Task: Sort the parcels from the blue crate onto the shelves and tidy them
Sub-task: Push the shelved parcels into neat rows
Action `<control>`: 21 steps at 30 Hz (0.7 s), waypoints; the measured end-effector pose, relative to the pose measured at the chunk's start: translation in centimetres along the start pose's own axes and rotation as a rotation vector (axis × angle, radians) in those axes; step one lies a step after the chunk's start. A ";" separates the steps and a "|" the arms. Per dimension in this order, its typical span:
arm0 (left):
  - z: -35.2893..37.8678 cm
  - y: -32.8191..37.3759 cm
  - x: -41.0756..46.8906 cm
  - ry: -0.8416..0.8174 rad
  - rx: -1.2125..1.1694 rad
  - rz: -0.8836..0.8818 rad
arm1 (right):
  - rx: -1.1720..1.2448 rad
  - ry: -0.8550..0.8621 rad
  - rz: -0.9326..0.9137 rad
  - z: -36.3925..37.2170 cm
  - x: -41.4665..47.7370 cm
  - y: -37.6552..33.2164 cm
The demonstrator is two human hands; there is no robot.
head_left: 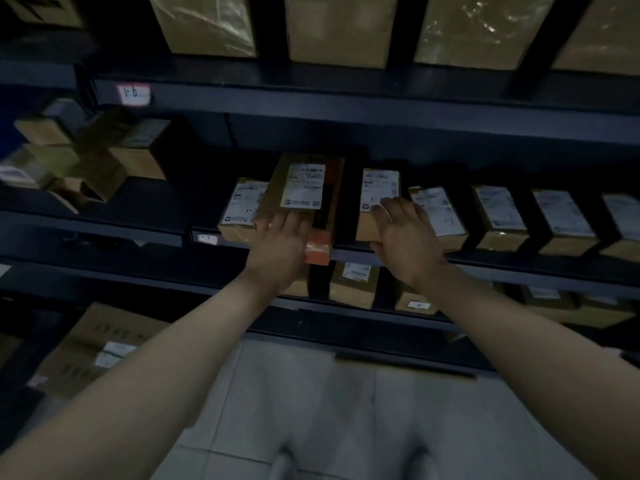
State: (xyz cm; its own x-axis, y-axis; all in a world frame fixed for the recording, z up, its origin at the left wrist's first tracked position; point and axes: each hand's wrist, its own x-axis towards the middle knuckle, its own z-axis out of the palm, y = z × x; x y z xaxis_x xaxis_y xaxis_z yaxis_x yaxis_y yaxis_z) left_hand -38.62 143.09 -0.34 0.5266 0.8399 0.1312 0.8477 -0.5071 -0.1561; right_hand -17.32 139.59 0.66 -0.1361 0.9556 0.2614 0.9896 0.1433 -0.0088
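A long brown parcel (301, 183) with a white label and an orange end lies tilted on the dark shelf (485, 261), partly on a smaller labelled box (242, 209). My left hand (280, 244) presses flat on the long parcel's near end, fingers spread. My right hand (405, 237) rests over the front of a small labelled box (379, 190) just to the right, thumb under its lower edge. The blue crate is out of view.
A row of small labelled boxes (498, 213) continues right along the same shelf. Larger cartons (339, 26) fill the shelf above, boxes (353, 282) sit on the shelf below, and a big carton (97, 344) stands at lower left. Tiled floor lies beneath.
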 end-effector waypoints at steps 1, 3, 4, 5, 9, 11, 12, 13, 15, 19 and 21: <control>0.5 -0.4 0.2 -0.004 0.000 0.026 | -0.005 -0.003 0.016 0.3 -0.1 -0.5; 0.9 -0.8 0.5 0.023 -0.030 0.063 | -0.022 -0.018 0.040 0.6 -0.3 -1.3; 1.0 -0.9 0.6 0.031 -0.046 0.079 | -0.029 -0.027 0.054 0.7 -0.4 -1.6; 1.1 -1.1 0.8 0.039 -0.060 0.091 | -0.033 -0.034 0.065 0.8 -0.4 -1.7; 2.1 -2.6 1.2 0.079 -0.063 0.069 | -0.020 -0.075 0.110 1.0 0.2 -1.7; 2.5 -3.4 1.1 0.084 -0.054 0.035 | 0.005 -0.071 0.083 1.1 0.9 -2.3; 2.5 -3.7 0.9 0.070 -0.060 0.019 | 0.012 -0.075 0.062 1.3 1.3 -2.9; 2.7 -3.9 0.6 0.049 -0.064 0.001 | 0.017 -0.080 0.034 1.5 1.6 -3.5; 3.1 -4.9 0.0 0.049 -0.061 -0.027 | 0.019 -0.074 -0.017 2.1 2.3 -4.8; 4.6 -7.7 -1.4 0.083 -0.076 -0.083 | 0.015 -0.080 -0.080 3.3 3.7 -7.4; 5.1 -9.3 -2.0 0.069 -0.074 -0.117 | 0.008 -0.112 -0.088 3.9 4.3 -8.6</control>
State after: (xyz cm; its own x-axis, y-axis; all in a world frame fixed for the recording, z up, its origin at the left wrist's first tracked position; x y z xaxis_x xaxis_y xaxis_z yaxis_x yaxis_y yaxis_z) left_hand -47.87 147.10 -4.16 0.4251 0.8800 0.2119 0.9045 -0.4216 -0.0635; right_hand -26.60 143.51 -1.90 -0.2268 0.9620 0.1523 0.9734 0.2292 0.0018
